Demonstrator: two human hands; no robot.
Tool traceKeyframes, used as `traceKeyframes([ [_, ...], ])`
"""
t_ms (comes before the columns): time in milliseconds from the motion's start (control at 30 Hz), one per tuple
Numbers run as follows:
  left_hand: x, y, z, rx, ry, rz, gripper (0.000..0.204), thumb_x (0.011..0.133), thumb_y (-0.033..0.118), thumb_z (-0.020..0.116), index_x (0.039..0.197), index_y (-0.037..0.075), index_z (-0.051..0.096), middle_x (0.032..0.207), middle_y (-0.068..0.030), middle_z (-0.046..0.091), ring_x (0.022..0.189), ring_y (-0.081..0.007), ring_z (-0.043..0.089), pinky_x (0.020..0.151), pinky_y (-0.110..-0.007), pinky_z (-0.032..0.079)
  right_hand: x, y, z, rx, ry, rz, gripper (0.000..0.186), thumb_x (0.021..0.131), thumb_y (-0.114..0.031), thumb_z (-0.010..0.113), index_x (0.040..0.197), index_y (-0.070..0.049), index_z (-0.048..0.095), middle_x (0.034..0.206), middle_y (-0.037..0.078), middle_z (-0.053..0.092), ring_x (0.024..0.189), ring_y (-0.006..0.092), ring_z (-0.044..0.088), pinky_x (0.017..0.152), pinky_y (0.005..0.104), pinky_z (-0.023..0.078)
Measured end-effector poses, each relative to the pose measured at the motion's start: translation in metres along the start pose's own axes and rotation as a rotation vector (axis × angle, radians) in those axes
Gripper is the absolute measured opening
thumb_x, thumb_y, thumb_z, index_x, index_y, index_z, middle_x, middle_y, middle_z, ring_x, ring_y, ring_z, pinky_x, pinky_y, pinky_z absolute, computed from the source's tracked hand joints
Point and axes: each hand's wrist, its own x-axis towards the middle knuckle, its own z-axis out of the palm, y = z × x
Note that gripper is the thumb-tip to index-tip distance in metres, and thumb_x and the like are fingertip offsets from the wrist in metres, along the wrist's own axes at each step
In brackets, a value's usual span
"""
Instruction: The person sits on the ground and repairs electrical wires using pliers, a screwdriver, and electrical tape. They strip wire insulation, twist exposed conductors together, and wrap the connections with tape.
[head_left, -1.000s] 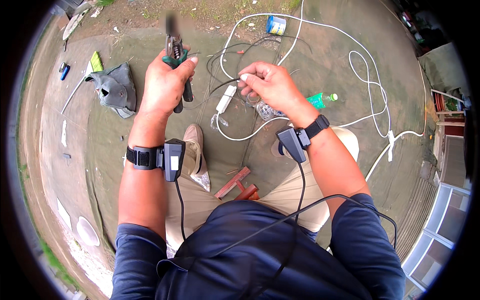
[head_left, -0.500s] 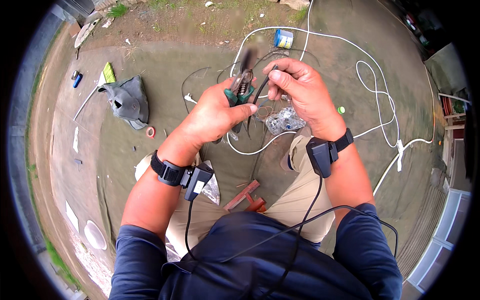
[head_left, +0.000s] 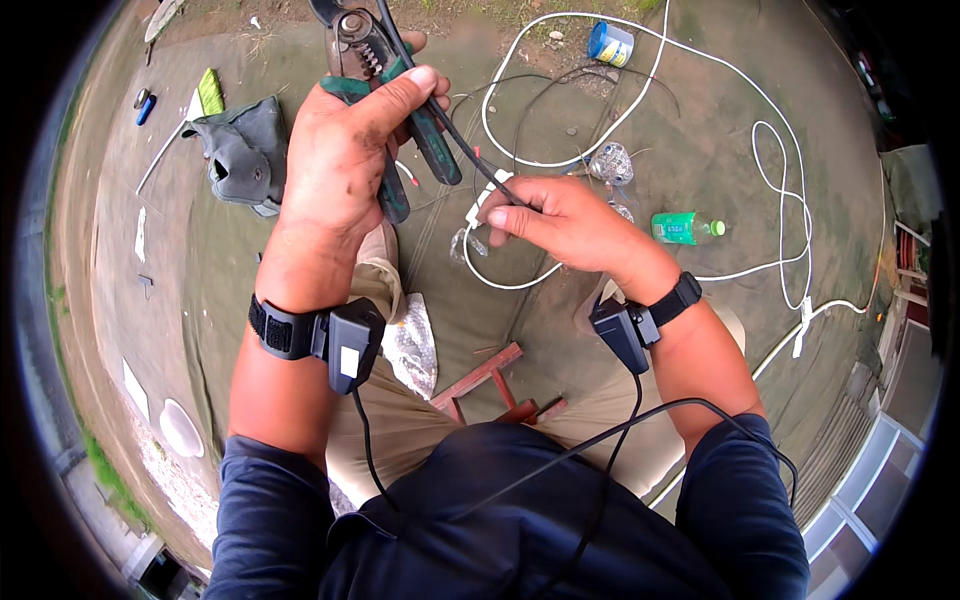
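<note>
In my left hand [head_left: 335,160] are wire strippers [head_left: 432,140] with dark green handles, their metal jaws pointing away from me. A black cable [head_left: 463,143] runs alongside the tool, under my left thumb, and slants down to the right. My right hand [head_left: 575,222], lower and closer to me, is closed on that cable in a pinch between thumb and fingers. Its end past the right fingers is hidden. Both wrists carry black strapped boxes with wires.
White cable [head_left: 790,240] loops over the ground sheet on the right. A green bottle [head_left: 675,228] and a blue-and-white tub [head_left: 612,45] lie there. At left is a grey bag [head_left: 245,150]. Between my legs stands a reddish wooden stool [head_left: 480,375].
My left hand has moved up and left with the wire strippers. The right hand has come down and left, and the cable now stretches between both hands. The green bottle has come into sight.
</note>
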Motion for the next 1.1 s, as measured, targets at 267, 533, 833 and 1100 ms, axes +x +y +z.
traceKeyframes([
  [267,0.001,-0.067,-0.038,0.3,-0.051,-0.484,0.031,0.098,0.021,0.059,0.119,-0.002,0.057,0.112,-0.0141,0.067,0.105,-0.0242,0.065,0.094,-0.036,0.052,-0.013,-0.027,-0.039,0.29,0.413,-0.053,0.033,0.101,-0.032,0.057,0.114,-0.003,0.068,0.074,-0.002,0.058,0.058,0.0045,0.047,0.054,0.0198,0.038],
  [533,-0.105,-0.217,-0.062,0.991,-0.737,-0.925,0.03,0.086,0.015,0.07,0.101,-0.007,0.056,0.078,-0.0202,0.066,0.075,-0.0293,0.071,0.062,-0.039,0.055,-0.027,-0.037,-0.058,0.308,0.482,-0.192,0.04,0.101,-0.033,0.054,0.122,0.0,0.065,0.07,-0.004,0.053,0.056,0.003,0.04,0.052,0.0189,0.03],
  [833,-0.158,-0.27,-0.067,1.293,-1.131,-0.655,0.027,0.074,0.004,0.054,0.099,-0.005,0.063,0.093,-0.0287,0.067,0.091,-0.0452,0.066,0.078,-0.05,0.051,-0.038,-0.039,-0.068,0.31,0.48,-0.295,0.046,0.105,-0.031,0.047,0.127,0.008,0.056,0.069,-0.001,0.05,0.052,0.0028,0.036,0.048,0.0184,0.028],
  [1100,-0.163,-0.295,-0.086,1.292,-1.211,-0.565,0.035,0.078,0.01,0.055,0.109,-0.003,0.063,0.101,-0.0268,0.067,0.095,-0.0451,0.064,0.084,-0.05,0.051,-0.035,-0.047,-0.064,0.389,0.501,-0.328,0.044,0.104,-0.032,0.049,0.119,0.008,0.059,0.057,-0.003,0.041,0.052,0.0042,0.034,0.053,0.0206,0.028],
])
